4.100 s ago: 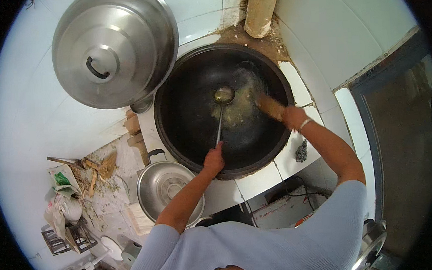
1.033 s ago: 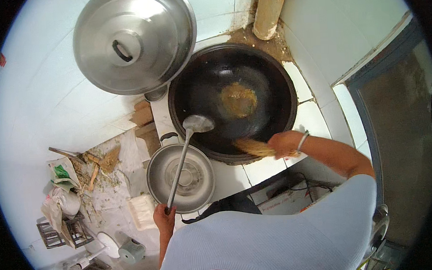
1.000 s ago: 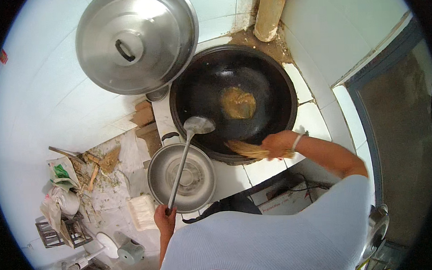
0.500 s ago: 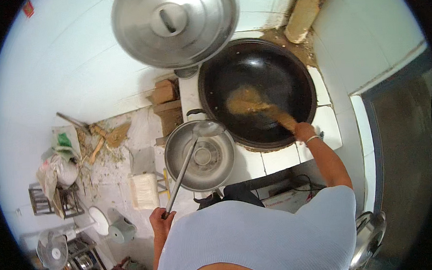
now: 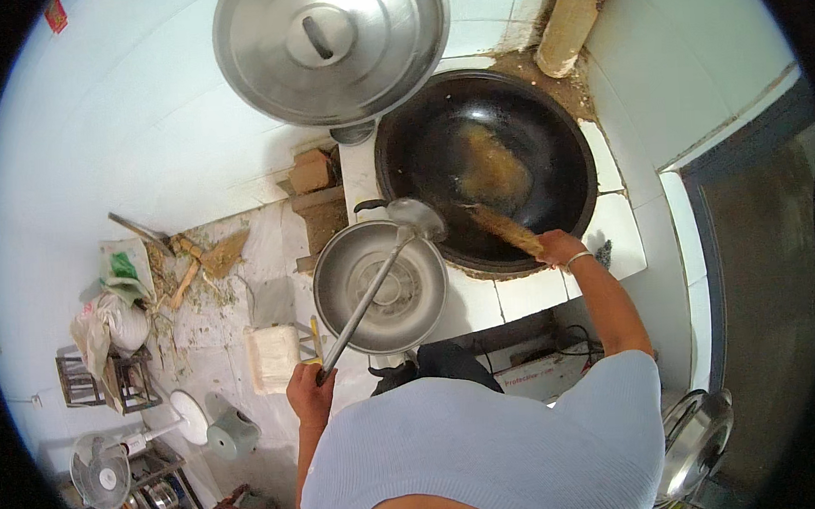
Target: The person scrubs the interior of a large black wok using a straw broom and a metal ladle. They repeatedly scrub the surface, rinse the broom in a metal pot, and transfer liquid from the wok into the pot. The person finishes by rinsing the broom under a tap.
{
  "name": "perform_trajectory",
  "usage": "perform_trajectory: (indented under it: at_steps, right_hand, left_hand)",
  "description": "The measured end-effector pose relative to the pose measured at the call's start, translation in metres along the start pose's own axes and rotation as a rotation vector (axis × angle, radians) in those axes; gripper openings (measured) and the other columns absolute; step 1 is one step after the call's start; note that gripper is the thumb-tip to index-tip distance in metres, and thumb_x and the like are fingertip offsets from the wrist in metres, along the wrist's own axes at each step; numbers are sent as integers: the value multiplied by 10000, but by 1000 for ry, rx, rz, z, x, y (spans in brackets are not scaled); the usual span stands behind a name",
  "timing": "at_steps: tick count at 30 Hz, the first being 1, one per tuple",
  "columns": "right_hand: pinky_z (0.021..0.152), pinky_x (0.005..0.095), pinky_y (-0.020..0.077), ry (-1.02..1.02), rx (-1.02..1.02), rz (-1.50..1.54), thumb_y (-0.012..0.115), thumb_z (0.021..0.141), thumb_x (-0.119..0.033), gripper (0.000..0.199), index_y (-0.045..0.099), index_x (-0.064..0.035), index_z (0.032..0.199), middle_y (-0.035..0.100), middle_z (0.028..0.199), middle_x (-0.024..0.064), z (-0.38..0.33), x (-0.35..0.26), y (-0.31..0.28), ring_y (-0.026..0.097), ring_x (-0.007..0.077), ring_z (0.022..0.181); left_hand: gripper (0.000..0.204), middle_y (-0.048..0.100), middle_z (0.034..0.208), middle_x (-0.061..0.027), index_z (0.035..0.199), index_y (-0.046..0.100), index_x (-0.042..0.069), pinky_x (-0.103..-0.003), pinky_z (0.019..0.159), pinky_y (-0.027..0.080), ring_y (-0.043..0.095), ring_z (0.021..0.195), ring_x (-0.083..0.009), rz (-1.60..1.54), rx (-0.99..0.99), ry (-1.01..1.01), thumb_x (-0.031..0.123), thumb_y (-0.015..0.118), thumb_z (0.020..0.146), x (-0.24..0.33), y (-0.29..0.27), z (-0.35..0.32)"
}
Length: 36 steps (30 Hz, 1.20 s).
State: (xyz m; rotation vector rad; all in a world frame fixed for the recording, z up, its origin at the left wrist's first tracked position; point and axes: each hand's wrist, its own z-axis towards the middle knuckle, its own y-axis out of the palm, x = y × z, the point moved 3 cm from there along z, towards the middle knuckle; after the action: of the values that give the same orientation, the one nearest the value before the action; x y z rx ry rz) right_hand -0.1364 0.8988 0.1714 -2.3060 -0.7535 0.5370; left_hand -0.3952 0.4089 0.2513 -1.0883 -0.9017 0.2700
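Note:
A large black wok (image 5: 549,146) is set into the white tiled stove, with a shallow brownish pool of liquid (image 5: 493,172) at its bottom. My right hand (image 5: 562,248) grips a straw-coloured brush (image 5: 503,228) over the wok's near right side; the brush points left into the wok. My left hand (image 5: 312,393) is closed round the handle of a metal ladle (image 5: 370,298). The ladle slants up over a round metal pan (image 5: 334,258), its bowl reaching the gap between pan and wok. The pan stands left of the wok, with nothing seen in it.
A big metal lid (image 5: 378,35) leans behind the wok. Bricks (image 5: 311,172) are stacked left of the stove. On the floor are a white block-shaped thing (image 5: 272,358), a grey stool (image 5: 233,436) and a fan (image 5: 101,473). A doorway (image 5: 758,255) opens at the right.
My right hand has drawn the brush slightly left and nearer, and the liquid has spread toward the wok's right. The ladle's bowl has shifted right and up toward the wok's rim.

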Motion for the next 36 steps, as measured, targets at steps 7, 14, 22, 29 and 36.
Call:
perform_trajectory:
  at_steps: [7,14,22,29,36]
  right_hand:
    - [680,397,504,-19,420,218,672,729,-242,406,569,28,1015,625,877,211,-17,-3,-10,625,322,797]
    - [593,380,513,-239,307,-20,552,830,-221,510,407,-58,1291,619,835,192,48,-45,18,621,276,703]
    - [530,404,502,179,552,388,501,878,-238,562,267,10,1324,618,729,161,94,-1,-12,614,293,626]
    - [448,353,469,465,692,774,492,897,-238,624,152,3,1362,594,664,125,160,53,-43,571,208,502]
    - [611,409,477,-136,410,732,524,873,-256,533,318,-187,1359,595,775,202,290,-32,-56,586,294,647]
  left_hand:
    - [273,513,665,-92,725,533,55,-379,521,415,529,593,-284,-35,-26,0,116,768,601,35,21,34]
    - [282,473,563,-103,672,481,23,-352,495,384,473,509,-262,-146,-57,-52,67,751,605,36,55,47]
    - [346,436,562,-96,639,432,38,-355,485,362,433,507,-266,-203,58,-229,96,770,592,-17,89,31]
    - [372,438,735,-101,667,434,43,-367,541,389,451,603,-273,89,-11,-36,50,774,515,30,80,44]
    - [364,437,924,-121,671,455,35,-317,589,450,483,807,-256,-10,43,-209,-15,762,483,22,84,35]
